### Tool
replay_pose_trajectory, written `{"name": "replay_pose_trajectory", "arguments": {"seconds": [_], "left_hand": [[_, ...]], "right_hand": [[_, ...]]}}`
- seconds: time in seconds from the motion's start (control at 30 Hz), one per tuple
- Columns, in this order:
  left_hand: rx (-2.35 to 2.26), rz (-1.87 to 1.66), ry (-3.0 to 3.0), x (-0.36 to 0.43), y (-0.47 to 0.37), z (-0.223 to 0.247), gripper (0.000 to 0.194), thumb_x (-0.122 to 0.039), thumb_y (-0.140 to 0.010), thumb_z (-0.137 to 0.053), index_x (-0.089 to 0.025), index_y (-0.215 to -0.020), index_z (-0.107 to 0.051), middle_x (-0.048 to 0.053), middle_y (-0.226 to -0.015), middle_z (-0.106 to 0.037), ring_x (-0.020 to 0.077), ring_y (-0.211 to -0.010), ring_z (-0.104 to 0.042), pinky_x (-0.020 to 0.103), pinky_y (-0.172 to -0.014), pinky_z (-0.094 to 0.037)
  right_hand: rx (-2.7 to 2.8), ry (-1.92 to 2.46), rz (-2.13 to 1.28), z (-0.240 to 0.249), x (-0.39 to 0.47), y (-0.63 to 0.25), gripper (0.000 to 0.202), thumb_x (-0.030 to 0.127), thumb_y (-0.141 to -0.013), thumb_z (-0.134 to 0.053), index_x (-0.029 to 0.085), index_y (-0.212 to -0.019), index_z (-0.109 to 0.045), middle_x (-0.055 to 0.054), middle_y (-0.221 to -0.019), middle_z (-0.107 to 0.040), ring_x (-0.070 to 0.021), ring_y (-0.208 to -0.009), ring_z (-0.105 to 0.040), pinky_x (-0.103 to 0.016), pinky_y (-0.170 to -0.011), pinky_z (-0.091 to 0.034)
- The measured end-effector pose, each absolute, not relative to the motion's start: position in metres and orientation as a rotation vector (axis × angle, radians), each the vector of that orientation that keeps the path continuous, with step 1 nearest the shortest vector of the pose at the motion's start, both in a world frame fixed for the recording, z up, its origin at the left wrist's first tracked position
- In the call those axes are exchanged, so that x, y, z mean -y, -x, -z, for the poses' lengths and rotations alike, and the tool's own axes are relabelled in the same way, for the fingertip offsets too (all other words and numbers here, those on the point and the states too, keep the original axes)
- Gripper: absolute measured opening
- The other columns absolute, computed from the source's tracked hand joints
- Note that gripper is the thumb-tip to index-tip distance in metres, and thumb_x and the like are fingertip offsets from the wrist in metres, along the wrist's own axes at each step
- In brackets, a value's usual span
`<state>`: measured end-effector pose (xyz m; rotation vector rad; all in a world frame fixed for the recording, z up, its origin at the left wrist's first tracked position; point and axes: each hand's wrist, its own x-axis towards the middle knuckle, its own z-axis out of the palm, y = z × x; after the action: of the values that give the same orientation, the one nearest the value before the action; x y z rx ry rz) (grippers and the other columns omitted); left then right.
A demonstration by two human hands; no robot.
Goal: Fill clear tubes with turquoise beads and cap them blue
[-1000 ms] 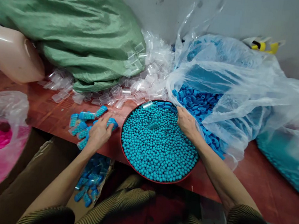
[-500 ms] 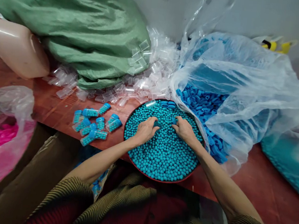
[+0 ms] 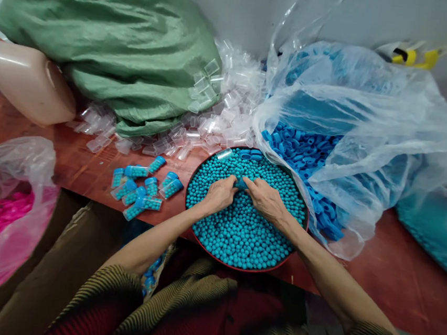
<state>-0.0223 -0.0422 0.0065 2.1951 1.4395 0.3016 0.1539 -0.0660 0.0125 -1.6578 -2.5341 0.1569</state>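
A round red-rimmed tray (image 3: 214, 260) full of turquoise beads (image 3: 240, 237) sits in front of me. Over the beads, my left hand (image 3: 221, 194) is closed on a small clear tube, mostly hidden by the fingers. My right hand (image 3: 267, 198) is closed on a blue cap (image 3: 241, 182), which meets the tube between my fingertips. I cannot tell whether the cap is seated. On the tray's far side lie an empty clear tube (image 3: 224, 154) and a few loose blue caps (image 3: 250, 154).
Several capped, bead-filled tubes (image 3: 151, 203) lie left of the tray. Behind are a heap of clear tubes (image 3: 228, 120), a green sack (image 3: 139, 59) and a pinkish plastic container (image 3: 28, 80). Blue caps spill from a clear bag (image 3: 370, 118) at right; pink pieces (image 3: 1, 214) fill another bag.
My right hand has moved left with the blue cap, bringing it against the tube in my left hand. The left hand has stayed nearly in place.
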Motion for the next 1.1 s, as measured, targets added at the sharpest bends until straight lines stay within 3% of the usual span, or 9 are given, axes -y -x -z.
{"name": "replay_pose_trajectory", "arguments": {"seconds": [0.17, 0.3, 0.47, 0.63, 0.8, 0.9, 1.1], "left_hand": [[-1.383, -0.288, -2.094, 0.039, 0.027, -0.006, 0.019, -0.025, -0.089, -0.042, -0.019, -0.104, -0.052, 0.004, -0.081, -0.063, 0.0209, -0.081, -0.061, 0.032, -0.078, -0.045], [-1.328, -0.346, -1.993, 0.038, 0.029, -0.010, 0.016, -0.025, -0.086, -0.043, -0.018, -0.098, -0.052, 0.002, -0.079, -0.058, 0.0183, -0.076, -0.057, 0.031, -0.076, -0.044], [-1.162, -0.567, -1.792, 0.040, 0.029, -0.011, 0.012, -0.025, -0.084, -0.043, -0.017, -0.091, -0.048, 0.000, -0.079, -0.053, 0.0136, -0.072, -0.051, 0.027, -0.068, -0.046], [-1.061, -0.652, -1.431, 0.051, 0.026, -0.007, 0.042, -0.027, -0.077, -0.052, -0.017, -0.116, -0.043, 0.003, -0.094, -0.054, 0.0103, -0.064, -0.052, 0.019, -0.045, -0.043], [-0.992, -0.627, -1.240, 0.061, 0.029, -0.017, 0.063, -0.023, -0.074, -0.055, -0.017, -0.133, -0.035, 0.003, -0.090, -0.057, 0.0063, -0.048, -0.053, 0.019, -0.038, -0.042], [-0.933, -0.611, -1.204, 0.063, 0.032, -0.024, 0.061, -0.024, -0.074, -0.056, -0.017, -0.132, -0.039, 0.000, -0.081, -0.056, 0.0061, -0.047, -0.052, 0.017, -0.037, -0.039], [-1.011, -0.708, -1.274, 0.068, 0.025, -0.021, 0.039, -0.021, -0.076, -0.054, -0.017, -0.114, -0.052, -0.005, -0.068, -0.048, 0.0023, -0.042, -0.041, 0.015, -0.038, -0.036]], "right_hand": [[2.490, 1.611, -0.316, 0.001, 0.070, -0.167, 0.039, 0.017, -0.091, -0.033, 0.018, -0.124, -0.053, -0.009, -0.091, -0.062, -0.0209, -0.084, -0.057, -0.028, -0.070, -0.044], [2.077, 1.518, -0.531, -0.001, 0.069, -0.167, 0.030, 0.023, -0.090, -0.038, 0.016, -0.112, -0.058, -0.010, -0.100, -0.065, -0.0210, -0.093, -0.059, -0.033, -0.083, -0.046], [1.706, 1.451, -0.837, -0.012, 0.068, -0.144, 0.020, 0.031, -0.087, -0.046, 0.019, -0.089, -0.062, -0.001, -0.074, -0.063, -0.0152, -0.067, -0.057, -0.027, -0.065, -0.045], [1.574, 1.428, -0.960, -0.009, 0.071, -0.138, 0.018, 0.032, -0.082, -0.051, 0.019, -0.073, -0.060, 0.002, -0.065, -0.058, -0.0116, -0.059, -0.050, -0.024, -0.058, -0.040], [1.666, 1.316, -1.132, -0.012, 0.071, -0.150, 0.016, 0.032, -0.079, -0.054, 0.019, -0.071, -0.061, 0.003, -0.063, -0.058, -0.0115, -0.061, -0.051, -0.024, -0.061, -0.041], [1.736, 1.267, -1.186, -0.019, 0.072, -0.154, 0.017, 0.033, -0.079, -0.053, 0.020, -0.071, -0.061, 0.004, -0.061, -0.057, -0.0112, -0.058, -0.050, -0.023, -0.058, -0.040], [1.869, 1.298, -0.970, -0.019, 0.083, -0.148, 0.019, 0.030, -0.082, -0.051, 0.020, -0.079, -0.066, 0.001, -0.065, -0.062, -0.0131, -0.060, -0.055, -0.025, -0.060, -0.042]]}}
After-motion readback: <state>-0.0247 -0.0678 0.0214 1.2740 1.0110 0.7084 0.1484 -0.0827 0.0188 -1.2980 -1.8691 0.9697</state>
